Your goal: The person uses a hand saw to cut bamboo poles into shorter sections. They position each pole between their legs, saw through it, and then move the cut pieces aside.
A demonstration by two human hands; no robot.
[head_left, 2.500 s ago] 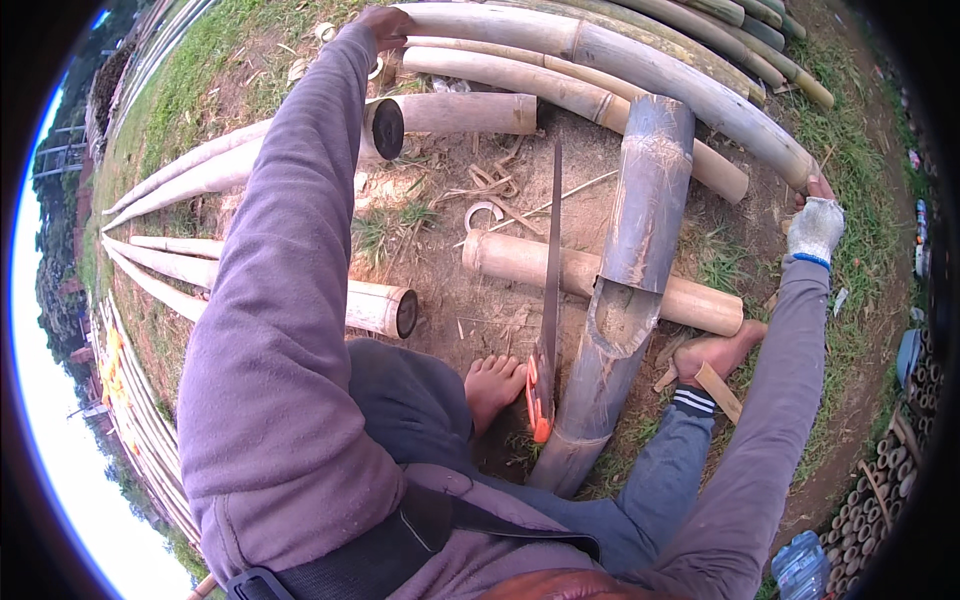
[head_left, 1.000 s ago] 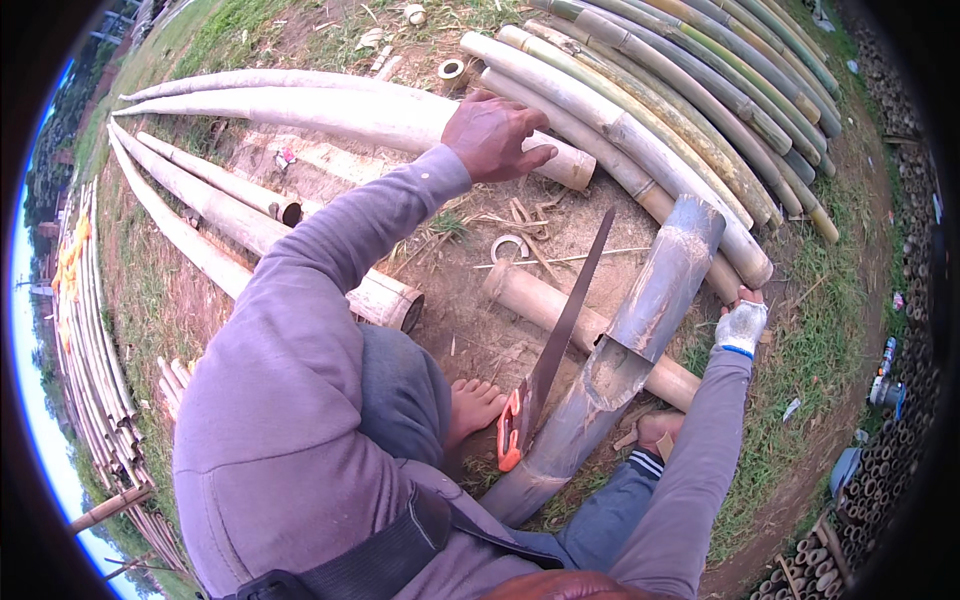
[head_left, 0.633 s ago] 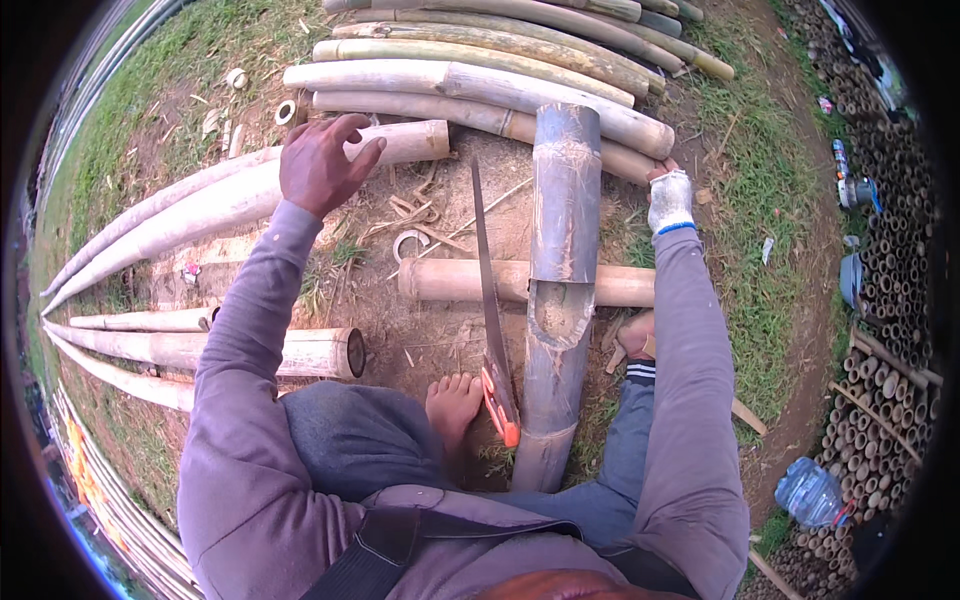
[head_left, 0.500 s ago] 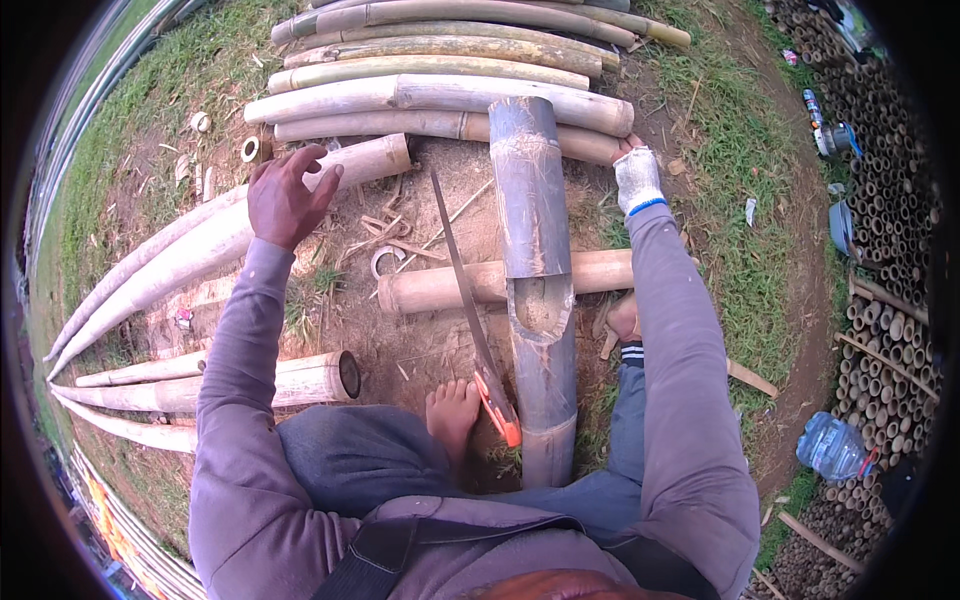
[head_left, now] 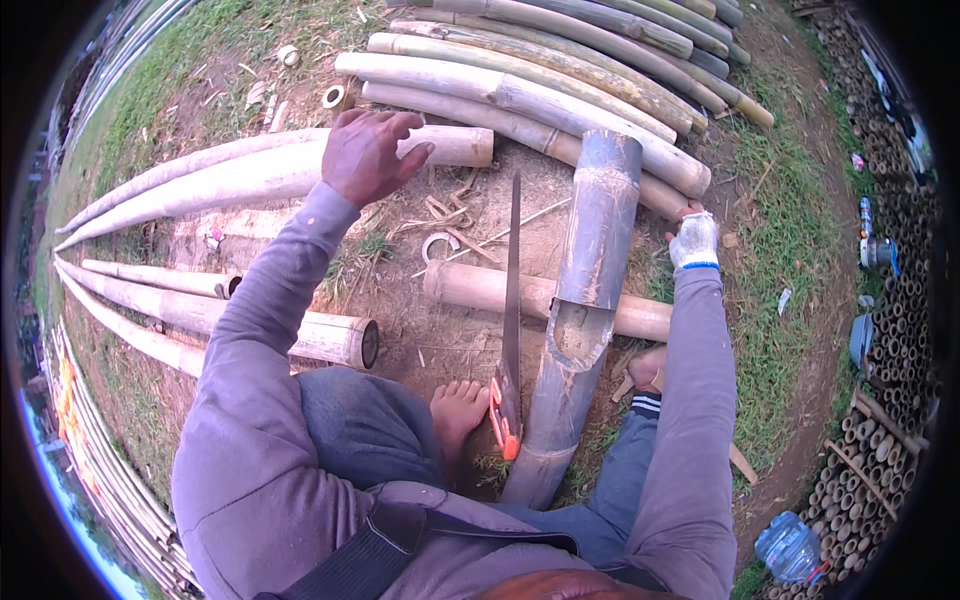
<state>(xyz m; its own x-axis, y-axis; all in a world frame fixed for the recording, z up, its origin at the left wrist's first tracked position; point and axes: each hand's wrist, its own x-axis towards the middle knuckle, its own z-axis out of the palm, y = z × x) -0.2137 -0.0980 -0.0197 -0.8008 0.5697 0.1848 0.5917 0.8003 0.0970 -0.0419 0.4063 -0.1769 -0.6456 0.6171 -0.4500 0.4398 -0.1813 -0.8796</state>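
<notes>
My left hand [head_left: 373, 157] is bare, its fingers spread and holding nothing, over the cut end of a thick pale bamboo pole [head_left: 270, 168]. In a white knitted glove with bare fingertips, my right hand [head_left: 693, 241] has its fingers curled at the near end of another bamboo pole [head_left: 520, 127]. Between my arms a dark grey bamboo tube [head_left: 598, 240] with a scooped notch rests across a shorter bamboo piece [head_left: 480, 287]. Beside this tube is a handsaw [head_left: 512, 290], its orange handle toward me near my bare foot [head_left: 459, 412].
A row of long bamboo poles [head_left: 560, 75] lies at the back. More poles [head_left: 335, 338] lie on the left. Shavings and a bamboo ring [head_left: 440, 247] are on the dirt. Stacked bamboo cuts [head_left: 880, 450] and a clear blue water jug [head_left: 790, 548] stand right.
The view has turned, so the poles at the back now slant and the scene sits differently. My left hand stays spread over the pale pole; my right stays at its pole's end.
</notes>
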